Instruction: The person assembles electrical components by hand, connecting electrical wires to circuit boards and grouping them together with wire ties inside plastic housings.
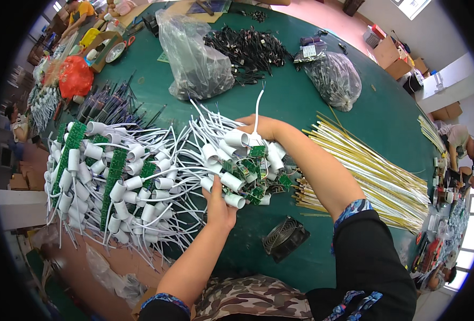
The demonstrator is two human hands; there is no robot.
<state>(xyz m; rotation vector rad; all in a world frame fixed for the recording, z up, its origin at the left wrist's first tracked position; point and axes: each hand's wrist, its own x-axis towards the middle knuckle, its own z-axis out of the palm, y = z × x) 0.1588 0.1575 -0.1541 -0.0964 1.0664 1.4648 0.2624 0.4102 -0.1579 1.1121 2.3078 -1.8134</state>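
A bunch of white plastic sleeves with white cables [236,182] and small green circuit boards is between my hands at the middle of the green table. My left hand [219,208] grips its near side, thumb up against the sleeves and the other fingers mostly hidden. Over the far side curls my right hand [262,127], its fingertips partly behind the cables. One white cable [258,109] stands up beside that hand. To the left lies a large heap of similar cabled sleeves [135,184], with long green circuit-board strips [114,179] among them.
Right of the bunch lie long thin white and yellow strips [368,168]. A black fan [285,238] sits near the table's front edge. Farther back are clear plastic bags [191,59], black cables [247,48] and a red bag [76,76]. Other people work around the room.
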